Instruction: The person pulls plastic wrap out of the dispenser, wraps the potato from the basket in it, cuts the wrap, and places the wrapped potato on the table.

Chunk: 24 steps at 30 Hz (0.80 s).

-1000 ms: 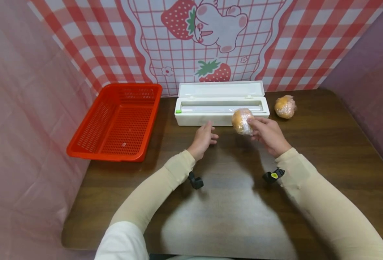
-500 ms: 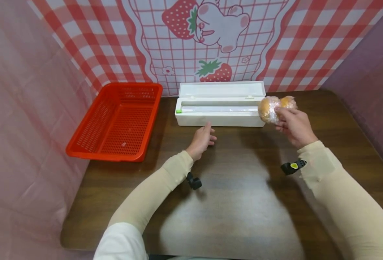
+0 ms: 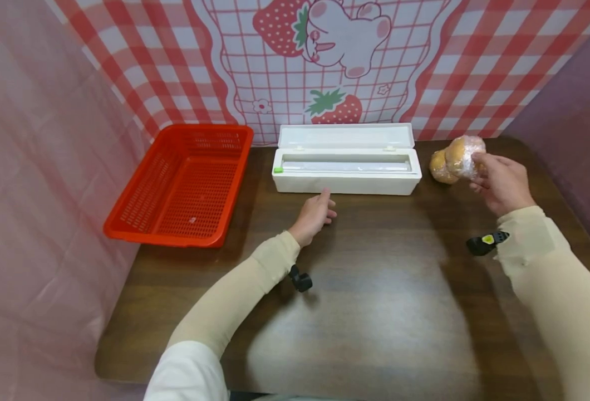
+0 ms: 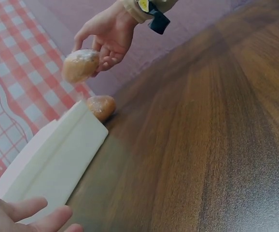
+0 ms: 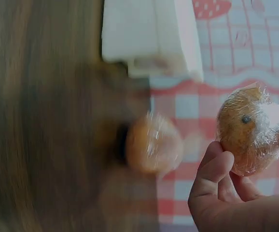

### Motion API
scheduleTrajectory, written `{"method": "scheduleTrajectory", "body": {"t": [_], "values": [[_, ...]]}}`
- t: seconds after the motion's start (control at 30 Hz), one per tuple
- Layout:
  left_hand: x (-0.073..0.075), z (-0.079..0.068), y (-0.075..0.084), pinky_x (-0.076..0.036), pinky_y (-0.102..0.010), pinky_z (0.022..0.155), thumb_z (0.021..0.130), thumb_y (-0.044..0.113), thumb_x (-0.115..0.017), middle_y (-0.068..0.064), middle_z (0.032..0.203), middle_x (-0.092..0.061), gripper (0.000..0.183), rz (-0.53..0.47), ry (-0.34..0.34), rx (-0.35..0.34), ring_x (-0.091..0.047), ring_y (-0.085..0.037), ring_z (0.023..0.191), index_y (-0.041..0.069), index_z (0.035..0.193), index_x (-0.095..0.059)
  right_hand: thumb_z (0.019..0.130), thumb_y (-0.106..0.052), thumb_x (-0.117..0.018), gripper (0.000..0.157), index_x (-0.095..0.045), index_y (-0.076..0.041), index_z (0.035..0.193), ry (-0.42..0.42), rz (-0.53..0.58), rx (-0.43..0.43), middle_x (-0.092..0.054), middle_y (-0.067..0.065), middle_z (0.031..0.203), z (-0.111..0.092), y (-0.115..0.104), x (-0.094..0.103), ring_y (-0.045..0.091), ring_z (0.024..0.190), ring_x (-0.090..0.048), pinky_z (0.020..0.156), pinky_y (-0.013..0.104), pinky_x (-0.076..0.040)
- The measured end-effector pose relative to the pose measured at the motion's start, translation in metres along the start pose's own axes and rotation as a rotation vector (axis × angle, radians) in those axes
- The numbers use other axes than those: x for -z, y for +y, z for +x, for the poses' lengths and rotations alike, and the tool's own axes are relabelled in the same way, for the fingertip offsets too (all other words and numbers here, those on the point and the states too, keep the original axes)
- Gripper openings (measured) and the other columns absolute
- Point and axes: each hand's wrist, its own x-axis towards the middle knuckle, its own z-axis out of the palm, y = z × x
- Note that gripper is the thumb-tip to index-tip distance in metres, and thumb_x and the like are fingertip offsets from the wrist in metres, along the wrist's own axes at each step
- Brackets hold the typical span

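Note:
My right hand holds a round golden fruit between thumb and fingers. It is wrapped in clear cling film, and a dark spot shows on its end in the right wrist view. A second wrapped fruit sits on the table just left of the held one, which partly overlaps it in the head view. The left wrist view has the held fruit raised above the tabletop. Extended fingers and nothing in its grasp mark my left hand, in front of a white cling film dispenser with its lid up.
A red perforated plastic basket stands at the back left of the brown wooden table. The dispenser's green slider is at its left end. Behind, a red-and-white checked cloth hangs along the table's back edge.
My right hand has carried the wrapped fruit rightward, from in front of the dispenser to beside and over the second fruit. My left hand has hardly moved.

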Motion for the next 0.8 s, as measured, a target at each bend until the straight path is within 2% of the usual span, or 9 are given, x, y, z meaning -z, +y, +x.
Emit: {"method": "scheduleTrajectory", "body": {"t": [0.17, 0.4, 0.6, 0.8], "values": [[0.005, 0.000, 0.000, -0.049, -0.048, 0.095, 0.108, 0.053, -0.028, -0.014, 0.112, -0.070, 0.066, 0.033, -0.030, 0.033, -0.064, -0.031, 0.106, 0.001, 0.130, -0.062, 0.091, -0.020, -0.076, 0.014, -0.066, -0.010, 0.086, 0.050, 0.016, -0.008, -0.059, -0.001, 0.067, 0.017, -0.002, 0.017, 0.011, 0.050, -0.056, 0.048, 0.025, -0.052], [0.012, 0.002, -0.004, -0.048, -0.049, 0.097, 0.107, 0.057, -0.028, -0.014, 0.114, -0.069, 0.069, 0.035, -0.082, 0.040, -0.063, -0.030, 0.106, 0.002, 0.134, -0.059, 0.090, -0.020, -0.076, 0.024, -0.068, -0.008, 0.072, 0.123, 0.016, -0.037, -0.057, -0.001, 0.066, 0.034, -0.001, 0.040, 0.012, 0.048, -0.056, 0.045, 0.026, -0.051], [0.014, 0.006, -0.006, -0.050, -0.046, 0.095, 0.106, 0.058, -0.030, -0.012, 0.112, -0.070, 0.068, 0.060, -0.134, 0.068, -0.064, -0.027, 0.104, 0.003, 0.132, -0.061, 0.091, -0.023, -0.076, 0.023, -0.066, -0.010, 0.075, 0.157, -0.065, -0.079, -0.057, -0.002, 0.069, 0.042, 0.006, 0.057, 0.010, 0.049, -0.057, 0.048, 0.025, -0.053], [0.019, 0.010, -0.007, -0.053, -0.042, 0.090, 0.105, 0.059, -0.033, -0.012, 0.113, -0.068, 0.069, 0.042, -0.186, 0.090, -0.064, -0.025, 0.101, 0.002, 0.129, -0.064, 0.090, -0.024, -0.077, 0.022, -0.065, -0.012, 0.075, 0.213, -0.077, -0.080, -0.059, -0.004, 0.067, 0.053, 0.015, 0.068, 0.010, 0.045, -0.059, 0.047, 0.024, -0.054]]}}
